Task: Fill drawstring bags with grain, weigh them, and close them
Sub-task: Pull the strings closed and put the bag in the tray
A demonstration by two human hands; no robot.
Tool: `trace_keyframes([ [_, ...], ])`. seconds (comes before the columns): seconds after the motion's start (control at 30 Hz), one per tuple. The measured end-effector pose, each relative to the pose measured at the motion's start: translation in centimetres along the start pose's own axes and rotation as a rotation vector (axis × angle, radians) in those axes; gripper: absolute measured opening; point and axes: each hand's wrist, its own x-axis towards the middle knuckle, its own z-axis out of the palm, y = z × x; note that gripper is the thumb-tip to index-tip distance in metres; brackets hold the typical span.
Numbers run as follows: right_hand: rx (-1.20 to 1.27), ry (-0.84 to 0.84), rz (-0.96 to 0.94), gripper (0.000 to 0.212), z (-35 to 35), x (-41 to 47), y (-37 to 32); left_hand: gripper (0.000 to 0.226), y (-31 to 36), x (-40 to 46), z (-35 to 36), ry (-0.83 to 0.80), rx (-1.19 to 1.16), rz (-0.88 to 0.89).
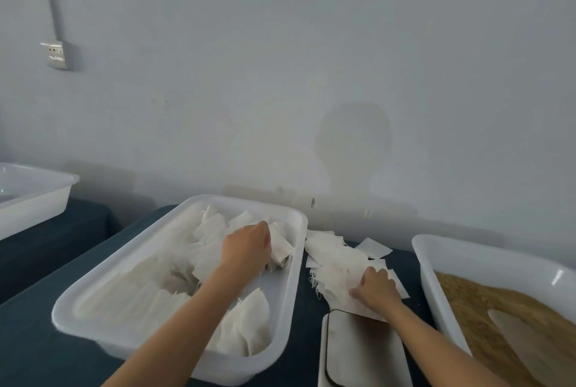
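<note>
Trays first: three white plastic ones in shot. Middle tray (93, 286) holds loose white drawstring bags (246, 321), too many and too overlapped to count. Left hand (246, 249) is down in that tray w/ fingers curled into a bunch of bags at the far end, gripping them. Right tray (436, 249) holds brown grain (486, 302) w/ one pale scoop (523, 336) lying in it. Third tray (34, 196) sits far left on a separate surface, contents not visible. Between middle and right trays, one fanned pile of bags (336, 262) on the table; right hand (377, 290) rests on its near end, fingers bent, pinching the top bags. One scale (361, 352) just below that pile. Table (28, 343) covered in dark teal cloth. Wall (311, 59) behind is plain pale grey, one socket (56, 54) upper left w/ a conduit running up from it
</note>
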Motion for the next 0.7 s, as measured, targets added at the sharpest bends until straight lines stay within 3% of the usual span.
trace_keyframes([
  [0.1, -0.037, 0.010, -0.030, 0.034, -0.5, -0.1, 0.0, 0.016, 0.5, -0.1, 1.1, -0.038, 0.003, -0.001],
  [0.27, -0.062, 0.090, -0.052, 0.031, -0.3, 0.2, 0.7, 0.015, 0.6, 0.0, 2.1, -0.028, -0.009, -0.015],
  [0.3, -0.032, 0.091, -0.046, 0.035, -0.3, 0.1, 0.7, 0.015, 0.6, 0.0, 2.2, -0.022, -0.014, -0.012],
  [0.4, 0.022, 0.046, -0.015, 0.072, -0.3, 0.3, 0.2, 0.013, 0.5, -0.1, 2.4, -0.012, -0.026, -0.002],
  [0.47, -0.070, 0.021, -0.029, 0.079, -0.1, 0.3, -0.4, 0.009, 0.5, -0.2, 2.5, -0.016, -0.026, 0.002],
  [0.7, -0.109, 0.067, -0.074, 0.034, 0.1, -0.5, -1.1, 0.006, 0.2, -0.3, 2.9, -0.022, -0.020, 0.006],
])
